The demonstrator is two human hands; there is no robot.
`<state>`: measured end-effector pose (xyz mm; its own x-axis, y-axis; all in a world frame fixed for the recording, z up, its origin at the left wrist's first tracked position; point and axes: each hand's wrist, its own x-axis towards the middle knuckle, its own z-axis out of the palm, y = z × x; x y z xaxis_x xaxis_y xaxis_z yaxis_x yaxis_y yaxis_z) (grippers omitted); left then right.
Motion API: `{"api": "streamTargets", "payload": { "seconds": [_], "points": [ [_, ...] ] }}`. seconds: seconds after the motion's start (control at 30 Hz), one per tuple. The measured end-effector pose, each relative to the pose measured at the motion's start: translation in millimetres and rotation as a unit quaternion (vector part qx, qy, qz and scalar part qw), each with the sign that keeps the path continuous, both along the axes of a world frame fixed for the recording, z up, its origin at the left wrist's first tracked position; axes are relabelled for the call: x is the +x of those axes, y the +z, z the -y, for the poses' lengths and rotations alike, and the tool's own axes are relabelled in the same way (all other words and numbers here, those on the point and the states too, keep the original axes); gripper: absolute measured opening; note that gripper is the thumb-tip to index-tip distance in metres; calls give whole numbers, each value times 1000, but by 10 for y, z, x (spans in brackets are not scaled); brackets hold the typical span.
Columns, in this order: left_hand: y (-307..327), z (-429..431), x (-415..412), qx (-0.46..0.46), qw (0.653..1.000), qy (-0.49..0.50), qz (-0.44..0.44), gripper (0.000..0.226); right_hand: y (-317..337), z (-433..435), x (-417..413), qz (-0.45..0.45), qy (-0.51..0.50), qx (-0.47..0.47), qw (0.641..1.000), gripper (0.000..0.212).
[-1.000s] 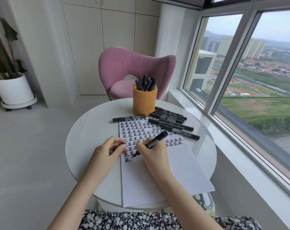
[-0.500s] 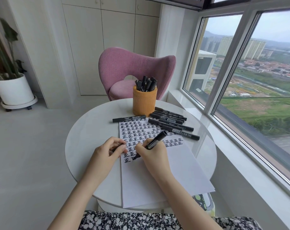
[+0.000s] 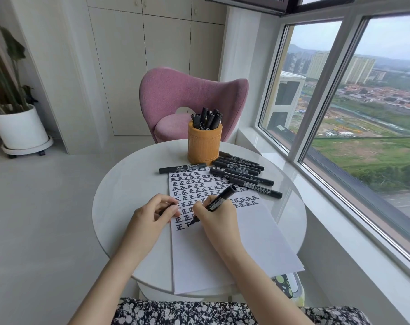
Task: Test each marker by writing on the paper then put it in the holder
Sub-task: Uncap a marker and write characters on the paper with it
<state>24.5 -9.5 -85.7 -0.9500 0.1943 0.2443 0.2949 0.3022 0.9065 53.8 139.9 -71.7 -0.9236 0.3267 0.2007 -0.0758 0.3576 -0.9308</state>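
Note:
My right hand (image 3: 216,215) grips a black marker (image 3: 220,199) with its tip down on the white paper (image 3: 222,249), beside a half-drawn character in the lowest written row. My left hand (image 3: 155,213) rests on the paper's left edge with fingers curled round a small dark thing, likely the cap. An orange holder (image 3: 204,146) with several black markers stands at the table's far side. Several loose markers (image 3: 243,174) lie to the right of the holder, and one marker (image 3: 182,168) lies above the paper's top edge.
The round white table (image 3: 119,198) bears everything. A pink chair (image 3: 189,99) stands behind it. A large window (image 3: 363,113) runs along the right. A potted plant (image 3: 16,123) sits on the floor at far left.
The marker tip has shifted slightly right and a new partial character has appeared in the bottom row. My left hand has stayed in place.

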Motion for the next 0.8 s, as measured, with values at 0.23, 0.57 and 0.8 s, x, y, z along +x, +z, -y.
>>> {"api": "streamTargets", "payload": {
  "seconds": [0.23,0.57,0.8],
  "points": [
    [0,-2,1,1,1000,0,3,6,-10,-5,-9,2,7,-10,1000,31],
    [-3,-9,-9,6,1000,2,1,5,-23,5,-26,9,7,15,1000,36],
    [-1,-4,2,6,1000,1,3,6,-8,-2,-10,23,11,16,1000,30]
  ]
}}
